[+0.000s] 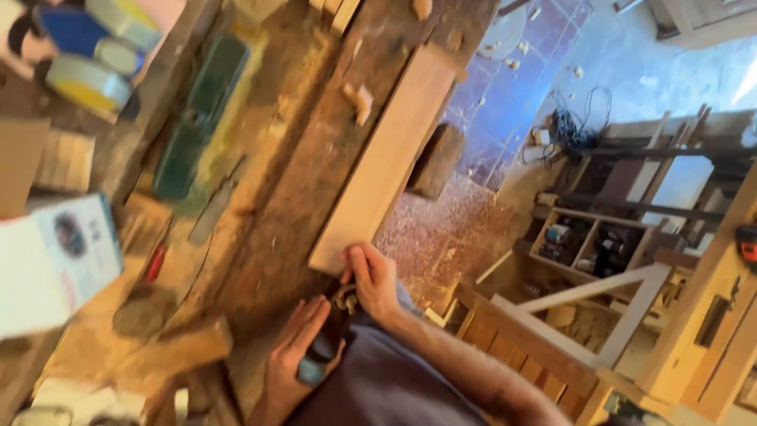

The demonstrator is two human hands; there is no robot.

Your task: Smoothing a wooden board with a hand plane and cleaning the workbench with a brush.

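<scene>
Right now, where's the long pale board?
In the head view, the long pale board lies along the right edge of the workbench, its near end touching the right hand, with the sawdust-strewn floor to its right.

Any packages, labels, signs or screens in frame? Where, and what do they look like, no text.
White box: left edge of the workbench, rectangular carton, white with pale blue side and a round dark picture.
Tape rolls: top left corner, round, yellow, blue and white.
Small containers: in the open wooden shelf at right, too small to tell labels.
No signs or screens visible.
</scene>
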